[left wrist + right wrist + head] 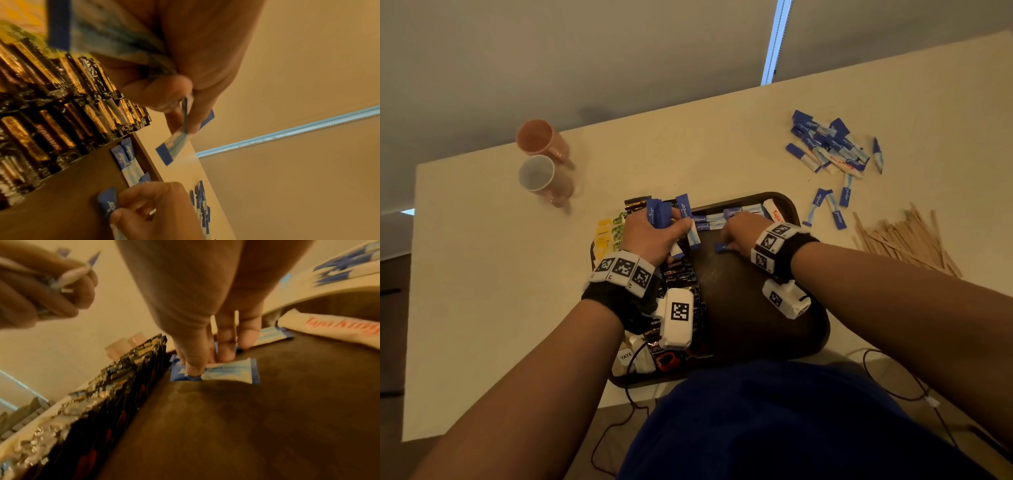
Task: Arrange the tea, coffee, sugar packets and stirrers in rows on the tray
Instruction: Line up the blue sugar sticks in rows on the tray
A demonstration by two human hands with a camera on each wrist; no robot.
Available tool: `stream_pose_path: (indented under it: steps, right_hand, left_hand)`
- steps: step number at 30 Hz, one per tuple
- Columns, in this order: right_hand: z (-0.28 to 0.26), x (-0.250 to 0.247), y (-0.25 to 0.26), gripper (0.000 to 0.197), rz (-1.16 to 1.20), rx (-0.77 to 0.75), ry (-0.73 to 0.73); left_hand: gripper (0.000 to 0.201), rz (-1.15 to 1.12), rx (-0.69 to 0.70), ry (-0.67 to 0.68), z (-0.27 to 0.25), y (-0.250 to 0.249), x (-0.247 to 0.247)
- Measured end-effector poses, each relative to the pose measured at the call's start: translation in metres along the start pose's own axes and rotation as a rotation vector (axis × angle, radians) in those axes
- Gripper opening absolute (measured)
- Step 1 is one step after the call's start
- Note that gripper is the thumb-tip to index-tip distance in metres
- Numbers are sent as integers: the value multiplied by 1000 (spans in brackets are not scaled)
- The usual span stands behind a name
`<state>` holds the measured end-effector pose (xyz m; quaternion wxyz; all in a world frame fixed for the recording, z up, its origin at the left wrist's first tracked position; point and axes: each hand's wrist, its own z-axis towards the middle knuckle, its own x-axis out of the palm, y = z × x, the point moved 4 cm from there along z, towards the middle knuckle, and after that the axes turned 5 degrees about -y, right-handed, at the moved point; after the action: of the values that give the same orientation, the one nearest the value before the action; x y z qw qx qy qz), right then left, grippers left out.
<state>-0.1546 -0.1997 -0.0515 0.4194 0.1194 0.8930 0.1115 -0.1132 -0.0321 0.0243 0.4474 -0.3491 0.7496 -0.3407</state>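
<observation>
A dark brown tray (763, 308) lies in front of me on the cream table. My left hand (654, 236) grips a bunch of blue-and-white sugar packets (659, 212) above the tray's far left part. My right hand (736, 233) pinches one blue-and-white sugar packet (216, 371) against the tray floor near the far edge. Other sugar packets (709, 221) lie in a row along the far rim, beside a white packet with red lettering (774, 212). Dark coffee sachets (681, 281) stand in rows on the tray's left side. Yellow and green tea bags (609, 233) sit at the far left.
A loose heap of blue sugar packets (828, 144) lies on the table at the far right. Wooden stirrers (904, 240) are piled right of the tray. Two pink cups (544, 161) lie on their sides at the far left. A cable (893, 377) trails off the near edge.
</observation>
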Motion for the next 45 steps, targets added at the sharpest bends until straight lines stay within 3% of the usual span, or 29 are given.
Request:
stream_pose_path:
  steps: [4,9,22,26,31,35,41,43,45]
  right_hand:
    - [17,4,12,25,-95,1,17]
    - [17,2,5,30,-142,-100,-249]
    - [21,0,11,28,-83,-141,-305]
    - [16,-7,7,29,76,-110,-375]
    - [-14,-36,10,28,597,-125,-677]
    - [-34,-49,27,21,758,-246,-656]
    - [-44,-50,22,22,560,-260,-683]
    - [-44,-49,5,20,507,-215,-666]
    - [-40,-41,-19,19,393,-111,-523]
  left_hand:
    - [10,8,-13,-3,-1,4,-2]
    - [14,29,-31,-19,3,12,-9]
    - [13,37,-60,8,7,13,-2]
    - [12,-10,-85,-18,7,12,-2]
    - [15,-80,-106,-70,9,10,-1]
    - [20,-122,-181,-64,12,11,4]
    - [11,-148,-193,-22,6,5,13]
    - [4,-125,-166,-2,4,4,14]
    - [7,-116,-150,7,4,2,13]
